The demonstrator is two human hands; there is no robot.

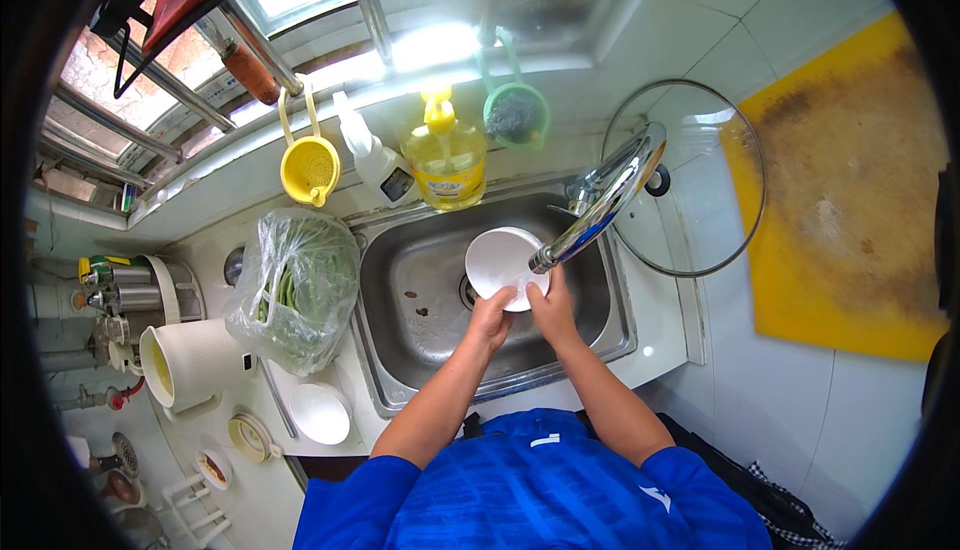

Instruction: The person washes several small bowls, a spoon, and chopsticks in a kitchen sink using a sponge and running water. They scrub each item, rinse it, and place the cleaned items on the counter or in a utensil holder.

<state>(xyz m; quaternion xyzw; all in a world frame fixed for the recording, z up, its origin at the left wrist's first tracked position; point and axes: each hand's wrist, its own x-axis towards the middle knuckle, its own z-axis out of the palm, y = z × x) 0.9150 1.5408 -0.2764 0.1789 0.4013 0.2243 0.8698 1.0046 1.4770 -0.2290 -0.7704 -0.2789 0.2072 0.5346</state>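
Both my hands hold a white bowl point(501, 259) by its near rim, above the stainless steel sink point(409, 340). My left hand point(493, 317) grips the near left side, with the thumb over the rim. My right hand point(551, 306) grips the near right side in the same way. A chrome faucet point(607, 197) reaches over the right edge of the bowl, its spout end close above it. Whether water runs is hard to tell. Dark bits lie on the sink floor, left of the bowl, near the drain point(466, 291).
Left of the sink are a plastic bag of green vegetables point(300, 287), another white bowl point(320, 413) and a cream pitcher point(199, 362). Behind it stand a yellow soap bottle point(448, 167) and a spray bottle point(375, 156). A glass lid point(697, 235) and a yellow board point(840, 280) are at right.
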